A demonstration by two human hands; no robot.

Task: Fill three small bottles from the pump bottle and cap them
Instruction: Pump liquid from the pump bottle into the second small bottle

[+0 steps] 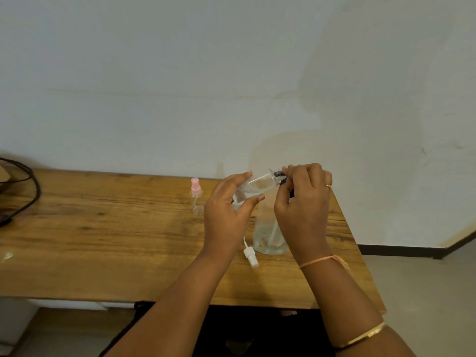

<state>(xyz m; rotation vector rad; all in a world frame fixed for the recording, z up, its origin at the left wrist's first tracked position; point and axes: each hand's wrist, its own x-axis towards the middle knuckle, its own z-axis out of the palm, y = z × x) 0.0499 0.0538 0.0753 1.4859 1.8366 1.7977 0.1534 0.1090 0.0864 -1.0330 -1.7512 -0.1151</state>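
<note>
On the wooden table (103, 240) a white spray cap (250, 253) lies on its side, just beside the big clear bottle (268, 238), which stands upright. Above it, the left hand (226, 217) grips a small clear bottle (257, 186), tilted. The right hand (304, 202) pinches a black ridged piece (280, 175) at the bottle's mouth. Farther back stands a pink-capped bottle (197, 199). A black cable (28, 191) lies far left.

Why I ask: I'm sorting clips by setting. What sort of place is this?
Probably a plain room, perhaps a home workspace: a wooden table against a bare white wall, a black cable at its left end.
</note>
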